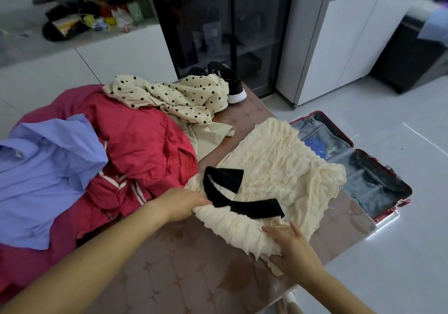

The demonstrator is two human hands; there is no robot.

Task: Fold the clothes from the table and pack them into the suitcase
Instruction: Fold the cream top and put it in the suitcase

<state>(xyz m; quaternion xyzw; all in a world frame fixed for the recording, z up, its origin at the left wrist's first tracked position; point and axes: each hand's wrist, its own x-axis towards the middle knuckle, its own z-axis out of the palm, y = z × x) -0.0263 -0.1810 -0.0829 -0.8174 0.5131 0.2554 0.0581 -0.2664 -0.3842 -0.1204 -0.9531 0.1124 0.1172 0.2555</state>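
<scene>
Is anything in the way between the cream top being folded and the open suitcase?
Nothing visible. The left hand and right hand are on the cream top at the table's right edge; the suitcase lies open on the floor beside it, denim inside.

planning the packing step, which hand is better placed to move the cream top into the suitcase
Right, probably: the right hand rests on the cream top on the side nearer the open suitcase; the left hand grips its edge farther away.
</scene>
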